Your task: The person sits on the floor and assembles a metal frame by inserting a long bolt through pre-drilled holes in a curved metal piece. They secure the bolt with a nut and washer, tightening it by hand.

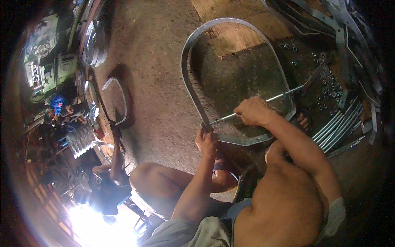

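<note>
A large U-shaped band of flat grey metal (230,24) stands on the dirt floor in front of me. A long threaded steel rod (284,95) runs across its open end. My right hand (254,111) is closed around the rod near its middle. My left hand (206,142) grips the left end of the band where the rod passes through it. My bare knees show below the hands.
A bundle of steel rods (337,127) lies at the right, with several nuts (325,82) scattered on the floor beyond. More metal strips (341,29) are stacked at the far right. Another person (109,185) crouches at the left near a bright welding glare, beside a second bent band (119,99).
</note>
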{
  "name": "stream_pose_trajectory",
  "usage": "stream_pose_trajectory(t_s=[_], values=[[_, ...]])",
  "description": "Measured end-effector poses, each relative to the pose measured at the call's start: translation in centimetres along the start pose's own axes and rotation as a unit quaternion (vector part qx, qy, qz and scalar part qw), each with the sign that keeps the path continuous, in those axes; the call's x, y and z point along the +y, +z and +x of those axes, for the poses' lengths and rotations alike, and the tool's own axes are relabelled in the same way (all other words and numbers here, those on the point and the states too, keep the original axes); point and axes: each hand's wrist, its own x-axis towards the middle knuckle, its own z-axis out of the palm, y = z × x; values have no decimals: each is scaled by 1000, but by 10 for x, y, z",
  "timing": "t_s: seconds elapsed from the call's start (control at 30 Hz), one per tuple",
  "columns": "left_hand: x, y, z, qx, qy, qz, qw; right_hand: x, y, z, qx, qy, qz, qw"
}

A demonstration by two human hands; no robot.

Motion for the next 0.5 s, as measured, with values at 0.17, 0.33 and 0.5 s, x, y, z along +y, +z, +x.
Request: stream_pose_trajectory(t_s=[0.17, 0.33, 0.5], values=[[-5, -9, 10, -39, -45, -161, 985, -8, -7, 4, -14, 1, -20, 1000], [-12, -20, 14, -80, -113, -236, 962, -6, -3, 4, -13, 6, -8, 1000], [2, -13, 0, -77, -118, -207, 968, -6, -9, 1, -22, -7, -21, 1000]])
